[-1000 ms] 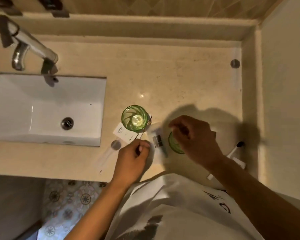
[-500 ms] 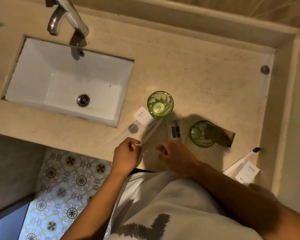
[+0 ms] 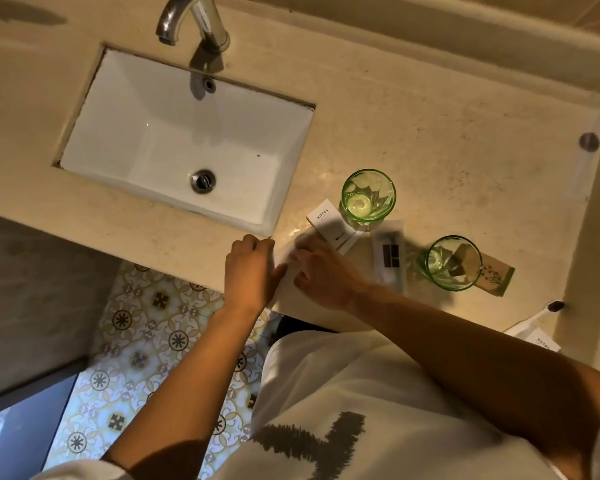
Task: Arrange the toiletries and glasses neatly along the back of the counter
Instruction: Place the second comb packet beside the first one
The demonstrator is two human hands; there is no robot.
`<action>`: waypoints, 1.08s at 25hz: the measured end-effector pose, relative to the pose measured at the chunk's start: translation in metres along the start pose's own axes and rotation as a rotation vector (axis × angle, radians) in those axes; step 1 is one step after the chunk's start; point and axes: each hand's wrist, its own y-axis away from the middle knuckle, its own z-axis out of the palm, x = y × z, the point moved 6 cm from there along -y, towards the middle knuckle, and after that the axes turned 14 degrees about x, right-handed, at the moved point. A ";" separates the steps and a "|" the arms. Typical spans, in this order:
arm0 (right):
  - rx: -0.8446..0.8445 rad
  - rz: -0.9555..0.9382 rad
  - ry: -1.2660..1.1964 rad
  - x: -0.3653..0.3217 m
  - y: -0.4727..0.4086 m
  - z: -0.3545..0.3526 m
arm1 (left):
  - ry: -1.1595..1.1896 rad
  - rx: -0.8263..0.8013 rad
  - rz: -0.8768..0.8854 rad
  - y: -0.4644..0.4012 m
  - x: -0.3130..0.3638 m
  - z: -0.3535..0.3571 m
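Beige stone desk [image 3: 465, 140]: we count its back strip bare, so by our reckoning the arranging is hardly begun.

White rectangular basin [image 3: 174, 140], chrome tap [image 3: 194, 19]: fixtures, left of the items.

Two green glass tumblers, one [image 3: 368, 195] beside the white "HOTEL" carton [image 3: 329, 223], one [image 3: 452, 263] over a tan sachet [image 3: 496, 277]; both near the front edge, unmoved since half a second ago.

White tube with dark blocks [image 3: 388, 254]: between the tumblers.

Clear flat packet [image 3: 286, 268]: at the front edge, both hands on it.

Left hand [image 3: 248, 268]: fingers curled, pinching the packet.

Right hand [image 3: 321, 275]: gripping it likewise, having crossed leftward since before.
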 end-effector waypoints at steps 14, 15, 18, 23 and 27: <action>0.023 0.123 -0.158 -0.007 0.007 0.013 | 0.300 -0.133 -0.293 0.016 -0.022 0.019; 0.049 0.201 -0.208 -0.003 0.007 0.011 | 0.345 -0.170 -0.316 0.019 -0.023 0.020; 0.081 0.347 -0.280 0.008 0.006 0.006 | 0.562 -0.271 -0.461 0.029 -0.029 0.024; 0.089 0.442 -0.286 0.021 0.004 0.000 | 0.750 -0.424 -0.600 0.053 -0.048 0.021; 0.044 0.485 -0.269 0.023 0.006 0.006 | 0.976 -0.391 -0.840 0.068 -0.066 0.002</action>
